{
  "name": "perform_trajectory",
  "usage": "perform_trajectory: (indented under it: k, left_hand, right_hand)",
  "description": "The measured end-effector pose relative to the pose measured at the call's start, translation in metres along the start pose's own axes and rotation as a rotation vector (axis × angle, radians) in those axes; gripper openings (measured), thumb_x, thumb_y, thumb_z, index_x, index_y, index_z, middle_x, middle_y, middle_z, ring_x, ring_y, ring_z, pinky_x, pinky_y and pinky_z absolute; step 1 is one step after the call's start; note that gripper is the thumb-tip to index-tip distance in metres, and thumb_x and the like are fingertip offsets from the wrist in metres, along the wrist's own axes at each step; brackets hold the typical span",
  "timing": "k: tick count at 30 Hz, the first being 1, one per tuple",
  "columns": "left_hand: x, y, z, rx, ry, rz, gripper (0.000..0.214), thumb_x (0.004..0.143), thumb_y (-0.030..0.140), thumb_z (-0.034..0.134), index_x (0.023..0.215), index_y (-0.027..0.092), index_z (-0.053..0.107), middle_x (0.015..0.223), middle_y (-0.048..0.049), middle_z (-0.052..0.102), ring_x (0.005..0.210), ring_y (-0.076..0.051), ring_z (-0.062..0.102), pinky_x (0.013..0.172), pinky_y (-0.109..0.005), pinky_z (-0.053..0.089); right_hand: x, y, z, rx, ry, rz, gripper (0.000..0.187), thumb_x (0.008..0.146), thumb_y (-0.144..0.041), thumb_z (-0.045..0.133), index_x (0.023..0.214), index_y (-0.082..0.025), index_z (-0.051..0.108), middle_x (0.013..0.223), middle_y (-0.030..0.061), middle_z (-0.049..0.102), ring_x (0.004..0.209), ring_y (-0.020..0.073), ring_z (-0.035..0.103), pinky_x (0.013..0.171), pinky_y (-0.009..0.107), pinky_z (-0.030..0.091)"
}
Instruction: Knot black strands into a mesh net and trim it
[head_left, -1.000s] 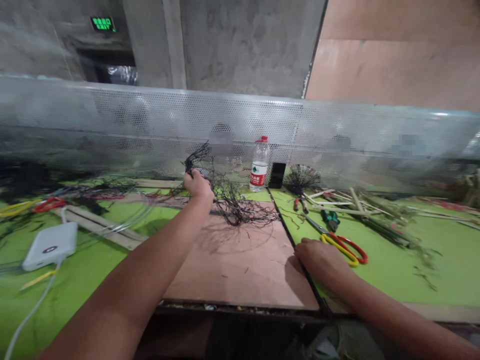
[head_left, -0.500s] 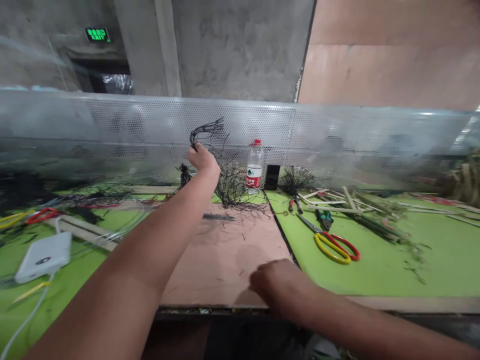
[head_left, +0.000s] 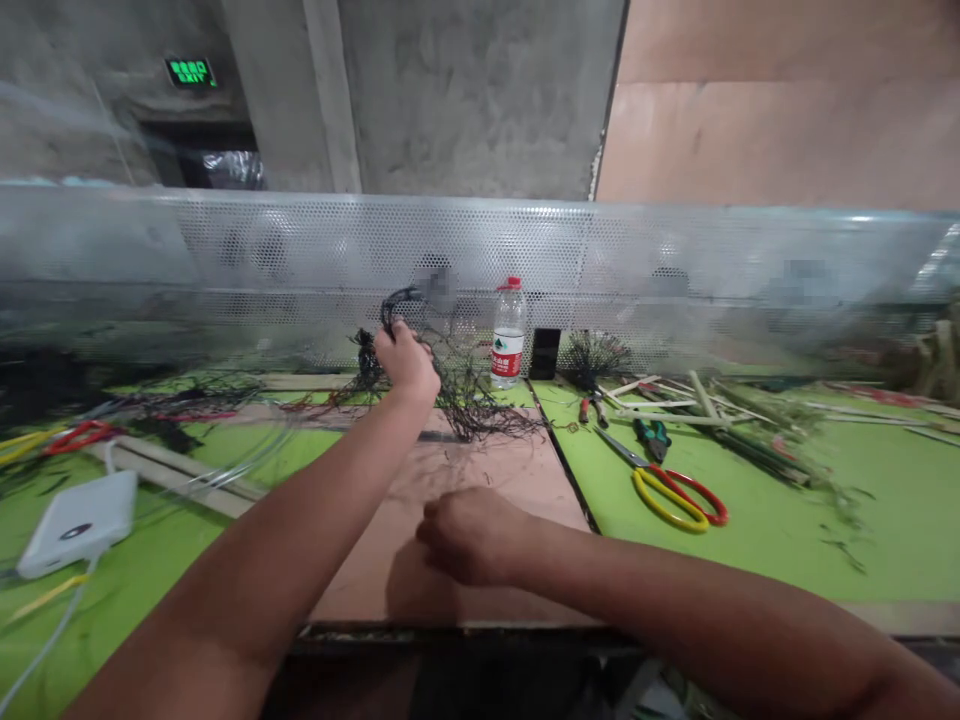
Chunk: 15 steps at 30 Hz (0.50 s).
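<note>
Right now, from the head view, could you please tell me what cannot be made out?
Left hand: its fingers hide how the black tangle is gripped.
Right hand: its curled fingers hide whether it holds anything.
Stalk bundle: cut off by the right edge.
Perforated screen: what lies behind is blurred.

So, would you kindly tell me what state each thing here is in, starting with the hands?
Left hand, closed on the black wiry tangle, raised above the board.
Right hand, closed, over the plywood board.
Scissors, blades shut, lying on the green mat.
Water bottle, upright, capped.
Exit sign, lit green.
</note>
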<state>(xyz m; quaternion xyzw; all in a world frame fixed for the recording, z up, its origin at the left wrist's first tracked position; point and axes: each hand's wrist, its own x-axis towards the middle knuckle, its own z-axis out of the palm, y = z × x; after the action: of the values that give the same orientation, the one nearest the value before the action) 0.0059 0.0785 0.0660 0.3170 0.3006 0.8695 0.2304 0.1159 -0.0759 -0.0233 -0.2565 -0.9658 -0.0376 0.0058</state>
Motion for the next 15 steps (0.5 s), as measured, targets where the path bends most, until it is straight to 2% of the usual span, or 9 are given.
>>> perform_trajectory:
  k: [1, 3, 4, 5, 7, 10, 11, 13, 15]
  left_hand:
    - [-0.008, -0.001, -0.013, 0.008, -0.009, -0.031, 0.016, 0.086, 0.033, 0.045, 0.080, 0.019, 0.040, 0.063, 0.0064, 0.041, 0.039, -0.004, 0.037, 0.039, -0.018, 0.028]
    - [-0.021, -0.002, -0.038, 0.025, -0.049, -0.041, 0.017, 0.083, 0.033, 0.049, 0.078, 0.019, 0.041, 0.064, 0.0065, 0.042, 0.036, -0.003, 0.038, 0.037, -0.019, 0.027]
    - [-0.026, -0.002, -0.049, 0.033, -0.069, -0.044, 0.017, 0.082, 0.033, 0.051, 0.077, 0.019, 0.041, 0.065, 0.0062, 0.043, 0.036, -0.003, 0.039, 0.036, -0.019, 0.028]
    - [-0.029, -0.003, -0.059, 0.036, -0.074, -0.041, 0.018, 0.080, 0.033, 0.052, 0.077, 0.019, 0.042, 0.065, 0.0062, 0.044, 0.036, -0.003, 0.040, 0.035, -0.019, 0.028]
    - [-0.034, -0.007, -0.074, 0.056, -0.072, -0.057, 0.020, 0.079, 0.034, 0.054, 0.075, 0.019, 0.042, 0.064, 0.0068, 0.042, 0.035, -0.003, 0.040, 0.034, -0.018, 0.028]
    - [-0.040, -0.015, -0.086, 0.088, -0.058, -0.126, 0.022, 0.077, 0.034, 0.056, 0.073, 0.019, 0.042, 0.061, 0.0079, 0.039, 0.034, -0.003, 0.038, 0.033, -0.018, 0.027]
    - [-0.042, -0.018, -0.089, 0.102, -0.071, -0.139, 0.022, 0.077, 0.034, 0.058, 0.074, 0.018, 0.043, 0.061, 0.0078, 0.039, 0.034, -0.003, 0.037, 0.033, -0.018, 0.027]
    - [-0.048, -0.020, -0.092, 0.146, -0.142, -0.136, 0.022, 0.075, 0.035, 0.061, 0.079, 0.018, 0.048, 0.062, 0.0070, 0.042, 0.036, -0.003, 0.038, 0.034, -0.018, 0.029]
    - [-0.054, -0.020, -0.094, 0.204, -0.236, -0.118, 0.025, 0.074, 0.037, 0.064, 0.085, 0.017, 0.053, 0.063, 0.0061, 0.045, 0.037, -0.004, 0.039, 0.034, -0.018, 0.029]
  right_hand:
    - [-0.018, -0.002, -0.009, 0.084, -0.083, -0.089, 0.025, 0.084, -0.028, 0.049, 0.092, -0.016, 0.069, 0.089, 0.0097, 0.070, 0.076, 0.0200, 0.063, 0.064, 0.029, 0.047]
    - [-0.052, 0.009, -0.031, 0.422, -0.403, -0.220, 0.021, 0.079, -0.030, 0.059, 0.092, -0.018, 0.070, 0.080, 0.0034, 0.070, 0.069, 0.0140, 0.062, 0.063, 0.023, 0.046]
    - [-0.069, 0.023, -0.042, 0.623, -0.574, -0.201, 0.023, 0.077, -0.029, 0.062, 0.096, -0.018, 0.069, 0.077, 0.0014, 0.070, 0.066, 0.0117, 0.062, 0.061, 0.020, 0.046]
    - [-0.083, 0.042, -0.053, 0.785, -0.628, -0.106, 0.028, 0.075, -0.030, 0.064, 0.098, -0.016, 0.068, 0.075, 0.0013, 0.069, 0.063, 0.0112, 0.062, 0.059, 0.020, 0.047]
    - [-0.106, 0.091, -0.066, 0.906, -0.321, 0.196, 0.026, 0.076, -0.033, 0.063, 0.091, -0.013, 0.069, 0.065, 0.0020, 0.065, 0.053, 0.0096, 0.057, 0.051, 0.020, 0.045]
    - [-0.119, 0.165, -0.063, 0.774, 0.165, 0.570, 0.028, 0.078, -0.035, 0.060, 0.091, -0.012, 0.068, 0.064, 0.0031, 0.063, 0.048, 0.0082, 0.050, 0.047, 0.020, 0.042]
    - [-0.117, 0.184, -0.057, 0.694, 0.235, 0.685, 0.027, 0.077, -0.033, 0.061, 0.092, -0.012, 0.068, 0.064, 0.0042, 0.063, 0.047, 0.0086, 0.049, 0.046, 0.020, 0.041]
    - [-0.104, 0.209, -0.039, 0.550, 0.254, 0.853, 0.025, 0.076, -0.028, 0.059, 0.091, -0.010, 0.069, 0.066, 0.0063, 0.064, 0.049, 0.0095, 0.050, 0.046, 0.021, 0.041]
    - [-0.085, 0.220, -0.020, 0.481, 0.234, 0.865, 0.025, 0.078, -0.026, 0.056, 0.093, -0.010, 0.069, 0.067, 0.0065, 0.065, 0.051, 0.0103, 0.053, 0.048, 0.020, 0.041]
